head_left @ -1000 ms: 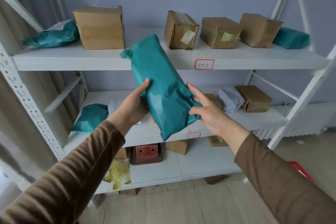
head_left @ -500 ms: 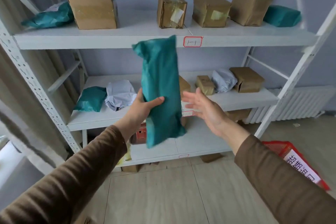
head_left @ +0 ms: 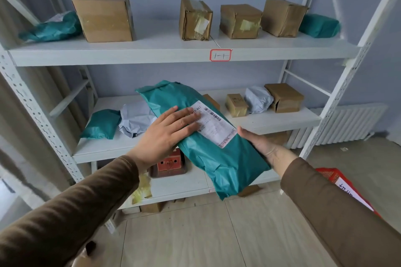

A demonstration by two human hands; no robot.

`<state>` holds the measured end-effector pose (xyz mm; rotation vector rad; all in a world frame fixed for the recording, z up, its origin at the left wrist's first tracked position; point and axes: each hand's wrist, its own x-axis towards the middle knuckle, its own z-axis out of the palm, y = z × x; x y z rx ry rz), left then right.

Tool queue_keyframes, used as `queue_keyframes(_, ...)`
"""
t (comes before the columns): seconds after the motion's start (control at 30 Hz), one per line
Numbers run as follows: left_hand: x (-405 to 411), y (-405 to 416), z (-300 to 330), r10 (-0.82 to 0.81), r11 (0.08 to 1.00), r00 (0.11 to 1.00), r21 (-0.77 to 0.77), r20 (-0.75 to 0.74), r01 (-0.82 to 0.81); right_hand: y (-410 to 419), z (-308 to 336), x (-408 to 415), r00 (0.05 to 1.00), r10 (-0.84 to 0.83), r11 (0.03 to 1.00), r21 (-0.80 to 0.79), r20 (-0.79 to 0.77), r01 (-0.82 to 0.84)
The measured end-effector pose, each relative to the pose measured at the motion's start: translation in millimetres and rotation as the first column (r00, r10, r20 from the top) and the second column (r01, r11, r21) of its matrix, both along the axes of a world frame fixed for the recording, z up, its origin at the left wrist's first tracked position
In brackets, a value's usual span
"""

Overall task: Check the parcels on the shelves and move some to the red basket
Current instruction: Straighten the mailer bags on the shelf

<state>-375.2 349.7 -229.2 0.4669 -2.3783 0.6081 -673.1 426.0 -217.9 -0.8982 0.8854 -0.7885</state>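
A long teal parcel lies slantwise in front of the shelves, its white shipping label facing up. My left hand rests flat on top of it, straight fingers touching the label's left edge. My right hand supports the parcel from beneath at its right side, palm up; the thumb shows beside the edge and the fingers are hidden under the bag. The red basket peeks out on the floor at the right, mostly behind my right sleeve.
The white shelving's top shelf carries several cardboard boxes and two teal bags. The middle shelf holds teal and grey bags and small boxes. A red box on a tray sits on the bottom shelf. A radiator lines the right wall.
The parcel was upright in my left hand alone; it has turned label-up and now lies across my right hand, with my left hand flat on top.
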Motion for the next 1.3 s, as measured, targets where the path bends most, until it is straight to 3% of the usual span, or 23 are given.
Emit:
queue_keyframes(0.13, -4, -6, 0, 0.155, 0.985, 0.979, 0.096, -0.135, -0.143, -8, 2, 12, 0.995, 0.014, 0.996, -0.086, -0.101, -0.023)
queue_keyframes(0.2, -12, -4, -2, 0.323, 0.909, 0.880, 0.374, -0.349, -0.186, -11, 1, 22, 0.996, -0.062, 0.987, -0.150, -0.065, 0.051)
queue_keyframes(0.23, -16, 0, 0, 0.404, 0.812, 0.793, 0.578, -0.455, -0.082, -10, 2, 28, 0.991, -0.123, 0.977, -0.181, -0.053, 0.112)
queue_keyframes(0.27, -20, 5, 1, 0.475, 0.658, 0.704, 0.745, -0.528, 0.115, -11, 0, 32, 0.984, -0.176, 0.962, -0.219, -0.037, 0.164)
queue_keyframes(0.3, -24, 10, 4, 0.536, 0.466, 0.617, 0.812, -0.576, 0.352, -11, 0, 36, 0.975, -0.223, 0.946, -0.246, -0.024, 0.211)
queue_keyframes(0.33, -27, 16, 6, 0.585, 0.259, 0.555, 0.785, -0.591, 0.562, -13, -2, 38, 0.968, -0.250, 0.931, -0.276, -0.010, 0.238)
queue_keyframes(0.37, -30, 20, 6, 0.622, 0.073, 0.543, 0.733, -0.563, 0.676, -12, -1, 40, 0.962, -0.273, 0.918, -0.302, -0.006, 0.258)
queue_keyframes(0.4, -33, 23, 7, 0.614, -0.055, 0.588, 0.714, -0.527, 0.698, -15, -1, 41, 0.958, -0.288, 0.904, -0.328, 0.004, 0.273)
queue_keyframes(0.47, -39, 32, 6, 0.522, -0.143, 0.686, 0.741, -0.507, 0.656, -20, -1, 44, 0.947, -0.319, 0.883, -0.356, 0.024, 0.307)
queue_keyframes(0.53, -45, 32, 4, 0.488, -0.119, 0.683, 0.734, -0.543, 0.668, -25, 4, 46, 0.928, -0.370, 0.860, -0.366, 0.034, 0.356)
queue_keyframes(0.67, -48, 16, 16, 0.549, -0.032, 0.567, 0.663, -0.613, 0.748, -46, 28, 53, 0.907, -0.420, 0.830, -0.394, 0.027, 0.396)
queue_keyframes(0.8, -41, -13, 51, 0.599, 0.105, 0.468, 0.644, -0.649, 0.758, -79, 69, 67, 0.932, -0.358, 0.844, -0.409, 0.055, 0.348)
queue_keyframes(0.97, -20, -73, 109, 0.623, 0.205, 0.385, 0.617, -0.681, 0.760, -133, 112, 81, 0.948, -0.318, 0.833, -0.486, -0.026, 0.266)
queue_keyframes(1.1, -10, -135, 151, 0.668, 0.239, 0.356, 0.641, -0.653, 0.729, -181, 132, 92, 0.949, -0.311, 0.848, -0.463, -0.042, 0.258)
queue_keyframes(1.3, -4, -214, 196, 0.729, 0.173, 0.412, 0.728, -0.547, 0.663, -270, 166, 119, 0.912, -0.404, 0.833, -0.382, 0.074, 0.400)
